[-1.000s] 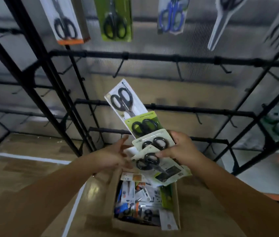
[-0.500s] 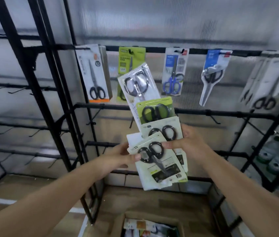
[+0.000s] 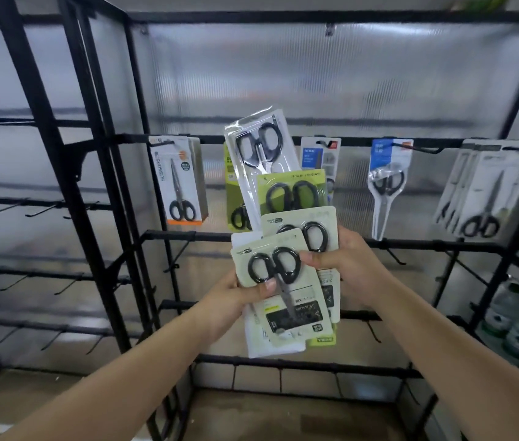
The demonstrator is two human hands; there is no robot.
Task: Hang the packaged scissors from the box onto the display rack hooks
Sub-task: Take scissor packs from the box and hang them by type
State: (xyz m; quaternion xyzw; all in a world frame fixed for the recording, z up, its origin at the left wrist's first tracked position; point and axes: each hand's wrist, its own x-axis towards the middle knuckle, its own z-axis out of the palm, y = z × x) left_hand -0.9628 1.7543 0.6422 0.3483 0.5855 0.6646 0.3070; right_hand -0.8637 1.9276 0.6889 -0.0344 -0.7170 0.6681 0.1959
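You held the fanned scissor packs [image 3: 287,249] before the rack [image 3: 283,237], left hand [image 3: 239,294] pinching the front pack, right hand [image 3: 344,262] clamping the rest; next, probably separating one and threading it onto a hook [image 3: 393,256].

The fanned stack of packaged scissors [image 3: 287,237] is now raised higher than a second ago, up in front of the rack's top row of hanging packs [image 3: 183,183], no longer just above the cardboard box, which has dropped out of view. The left hand [image 3: 236,297], earlier open beside the stack, now pinches the front pack [image 3: 280,281] with its thumb.
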